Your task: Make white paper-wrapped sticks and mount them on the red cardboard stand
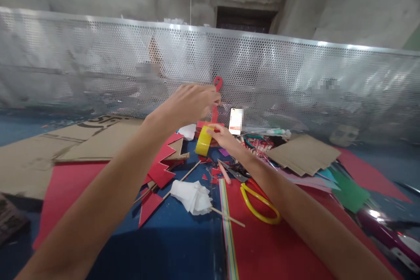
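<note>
My left hand (197,98) is raised in front of the mesh, its fingers closed at a narrow red strip (214,114). The strip curls into a loop above the fingertips and hangs below them. Lower down, my right hand (223,136) grips a yellow roll of tape (204,141) by its right side. Behind the roll, a red piece (201,125) is partly hidden. Nearer to me lies a bunch of white tissue paper (192,197) with a thin wooden stick (229,217). Red zigzag-cut cardboard (161,166) lies to the left.
A perforated metal screen (98,61) stands across the back, with a phone (235,121) upright against it. Yellow-handled scissors (260,204) lie on red sheets (272,249). Brown cardboard (85,140) is at left, more cardboard (305,153) at right, and a purple tool (387,236) at far right.
</note>
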Available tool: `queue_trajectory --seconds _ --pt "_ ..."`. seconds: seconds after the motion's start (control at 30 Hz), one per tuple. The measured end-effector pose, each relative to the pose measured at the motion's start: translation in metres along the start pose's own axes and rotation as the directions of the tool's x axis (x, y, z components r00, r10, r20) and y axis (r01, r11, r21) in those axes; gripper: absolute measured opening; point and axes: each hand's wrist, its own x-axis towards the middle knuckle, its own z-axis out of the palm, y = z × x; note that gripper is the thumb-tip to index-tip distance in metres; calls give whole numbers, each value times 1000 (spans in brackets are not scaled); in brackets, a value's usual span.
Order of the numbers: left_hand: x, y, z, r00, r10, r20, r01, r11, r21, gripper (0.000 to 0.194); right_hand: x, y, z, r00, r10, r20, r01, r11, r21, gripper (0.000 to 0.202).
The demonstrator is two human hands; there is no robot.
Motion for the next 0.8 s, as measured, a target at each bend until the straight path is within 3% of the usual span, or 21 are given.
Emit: queue_trajectory --seconds 0.17,0.3,0.43,0.53,0.8 --pt "1 -11 5 998 -42 -43 40 998 -45 28 -6 -13 -21 973 39 227 7 980 -197 81" --pt "3 -13 7 995 -43 -88 37 996 -76 30 -14 -24 -27 948 1 317 106 941 -321 70" --pt "2 -11 9 992 -31 -124 17 994 -109 29 -10 -17 -18 924 -15 382 134 948 -288 67" --pt "1 -12 12 990 -27 -138 7 990 -142 29 -4 -9 -13 929 -41 368 137 962 -238 72" --pt "-3 -19 20 988 -20 -154 -4 987 -158 28 -1 -5 -13 968 -116 223 171 954 -247 58"
